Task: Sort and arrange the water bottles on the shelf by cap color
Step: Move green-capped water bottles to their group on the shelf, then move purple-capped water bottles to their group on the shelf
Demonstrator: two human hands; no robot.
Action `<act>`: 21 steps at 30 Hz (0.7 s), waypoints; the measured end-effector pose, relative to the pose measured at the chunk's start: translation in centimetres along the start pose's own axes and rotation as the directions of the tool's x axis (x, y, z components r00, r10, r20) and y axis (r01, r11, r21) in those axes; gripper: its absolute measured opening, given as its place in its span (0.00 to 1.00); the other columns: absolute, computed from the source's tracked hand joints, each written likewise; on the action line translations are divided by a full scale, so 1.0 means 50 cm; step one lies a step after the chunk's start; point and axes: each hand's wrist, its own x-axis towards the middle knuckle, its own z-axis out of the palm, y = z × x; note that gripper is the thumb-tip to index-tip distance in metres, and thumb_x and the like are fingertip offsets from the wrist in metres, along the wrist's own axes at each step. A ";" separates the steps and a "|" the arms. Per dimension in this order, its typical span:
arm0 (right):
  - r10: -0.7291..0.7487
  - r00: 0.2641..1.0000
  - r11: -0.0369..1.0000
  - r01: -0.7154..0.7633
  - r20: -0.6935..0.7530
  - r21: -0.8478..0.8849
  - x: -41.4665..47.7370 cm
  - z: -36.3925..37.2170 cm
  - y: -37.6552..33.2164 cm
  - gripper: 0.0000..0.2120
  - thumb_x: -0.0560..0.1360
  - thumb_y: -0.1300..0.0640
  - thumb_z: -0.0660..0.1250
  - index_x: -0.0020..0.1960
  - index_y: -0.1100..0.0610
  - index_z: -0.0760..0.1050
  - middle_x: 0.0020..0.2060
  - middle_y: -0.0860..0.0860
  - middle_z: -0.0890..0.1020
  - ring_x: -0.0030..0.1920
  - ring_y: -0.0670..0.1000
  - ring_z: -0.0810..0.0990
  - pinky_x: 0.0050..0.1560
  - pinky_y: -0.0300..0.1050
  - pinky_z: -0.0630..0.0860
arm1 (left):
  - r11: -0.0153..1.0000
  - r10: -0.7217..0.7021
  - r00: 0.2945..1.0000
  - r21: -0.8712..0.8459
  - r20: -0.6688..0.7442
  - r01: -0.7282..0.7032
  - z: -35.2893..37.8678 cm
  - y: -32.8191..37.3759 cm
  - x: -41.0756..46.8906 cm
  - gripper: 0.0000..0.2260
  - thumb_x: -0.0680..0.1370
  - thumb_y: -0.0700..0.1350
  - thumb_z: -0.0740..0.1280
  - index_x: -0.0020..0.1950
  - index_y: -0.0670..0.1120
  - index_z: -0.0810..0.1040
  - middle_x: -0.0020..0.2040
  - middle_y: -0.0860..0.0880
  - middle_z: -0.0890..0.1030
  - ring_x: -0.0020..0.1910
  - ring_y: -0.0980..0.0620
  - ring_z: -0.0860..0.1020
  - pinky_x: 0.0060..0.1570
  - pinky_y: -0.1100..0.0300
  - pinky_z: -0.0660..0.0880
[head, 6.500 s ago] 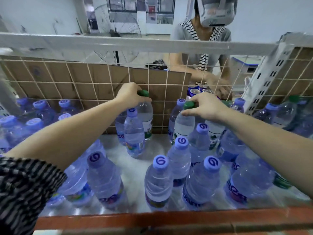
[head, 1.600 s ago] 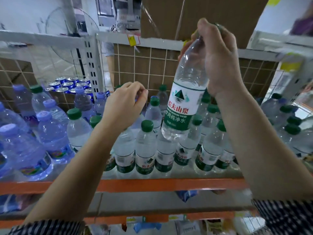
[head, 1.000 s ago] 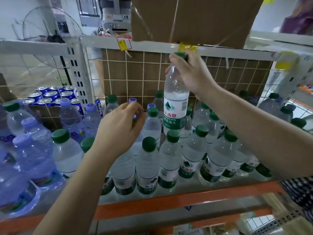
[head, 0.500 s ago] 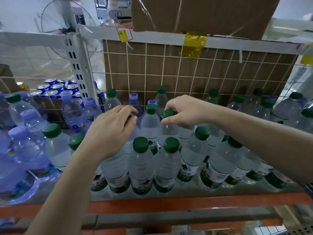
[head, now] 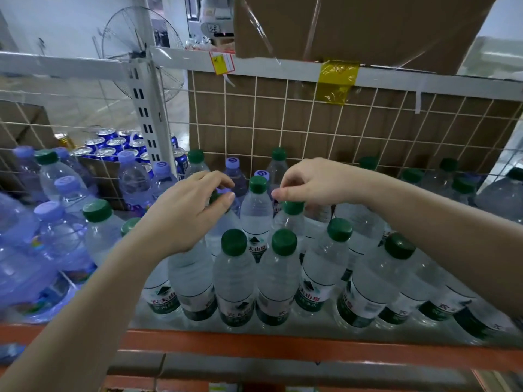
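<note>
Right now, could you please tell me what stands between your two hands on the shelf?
A green-capped bottle stands upright between the left hand and right hand, in the head view.

Blue cans [head: 113, 144] stand by a white upright [head: 144, 108]; seemingly a price tag [head: 223, 62] above.

White wall [head: 70, 24], wire-guard fan [head: 121, 49], brown gridded back panel [head: 311, 128], cardboard box [head: 368, 24] overhead

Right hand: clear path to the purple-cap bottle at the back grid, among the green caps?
Likely yes, from above. The purple-cap bottle stands just beyond the right hand, cap exposed; green-cap bottles crowd its sides, leaving little side access.
</note>
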 end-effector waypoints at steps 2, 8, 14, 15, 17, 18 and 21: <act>-0.027 0.995 0.997 0.034 -0.093 0.073 0.009 -0.025 0.001 0.16 0.79 0.43 0.62 0.57 0.52 0.79 0.44 0.44 0.82 0.41 0.45 0.84 0.43 0.42 0.83 | 0.998 0.048 0.998 0.035 0.039 -0.050 -0.020 -0.005 0.022 0.18 0.81 0.57 0.55 0.64 0.52 0.73 0.59 0.56 0.76 0.55 0.56 0.75 0.54 0.58 0.72; -0.017 0.991 0.996 0.028 -0.132 0.081 0.109 -0.050 0.012 0.14 0.81 0.49 0.62 0.63 0.51 0.76 0.51 0.47 0.81 0.45 0.44 0.81 0.46 0.41 0.81 | 0.987 0.092 0.987 0.122 0.130 -0.108 -0.064 -0.040 0.143 0.16 0.81 0.55 0.56 0.61 0.49 0.76 0.53 0.53 0.78 0.49 0.57 0.75 0.47 0.63 0.69; 0.077 0.991 0.984 -0.093 0.107 0.153 0.199 0.002 0.013 0.18 0.80 0.53 0.65 0.69 0.55 0.72 0.54 0.52 0.81 0.44 0.50 0.84 0.39 0.40 0.82 | 0.992 -0.074 0.943 0.117 0.324 0.038 -0.030 -0.083 0.209 0.16 0.83 0.54 0.56 0.64 0.47 0.75 0.57 0.48 0.79 0.54 0.50 0.76 0.57 0.53 0.72; 0.089 0.989 0.986 -0.104 0.116 0.134 0.205 0.013 0.013 0.19 0.79 0.56 0.66 0.69 0.55 0.72 0.56 0.53 0.81 0.45 0.51 0.84 0.41 0.41 0.83 | 0.993 -0.096 0.932 0.097 0.349 0.065 -0.025 -0.090 0.210 0.17 0.84 0.54 0.55 0.63 0.47 0.76 0.57 0.46 0.80 0.54 0.48 0.77 0.58 0.51 0.73; 0.118 0.988 0.988 -0.127 0.104 0.090 0.213 0.030 0.015 0.19 0.76 0.61 0.69 0.67 0.56 0.73 0.56 0.54 0.80 0.47 0.52 0.83 0.43 0.44 0.83 | 0.990 -0.133 0.912 0.006 0.389 0.142 -0.014 -0.098 0.209 0.19 0.84 0.55 0.53 0.62 0.45 0.76 0.57 0.43 0.79 0.56 0.45 0.78 0.59 0.47 0.75; 0.132 0.987 0.986 -0.141 0.092 0.093 0.215 0.035 0.017 0.18 0.75 0.62 0.70 0.64 0.57 0.74 0.53 0.55 0.80 0.45 0.52 0.84 0.40 0.43 0.83 | 0.978 -0.162 0.897 -0.052 0.411 0.200 -0.008 -0.100 0.208 0.20 0.84 0.56 0.52 0.63 0.45 0.76 0.58 0.42 0.79 0.57 0.44 0.78 0.60 0.47 0.75; 0.153 0.987 0.981 -0.157 0.044 0.111 0.221 0.044 0.026 0.05 0.76 0.61 0.69 0.52 0.58 0.76 0.42 0.55 0.82 0.35 0.47 0.83 0.27 0.35 0.75 | 0.933 -0.242 0.846 -0.126 0.474 0.337 0.011 -0.104 0.207 0.23 0.84 0.57 0.50 0.68 0.45 0.73 0.62 0.43 0.77 0.58 0.46 0.78 0.57 0.53 0.77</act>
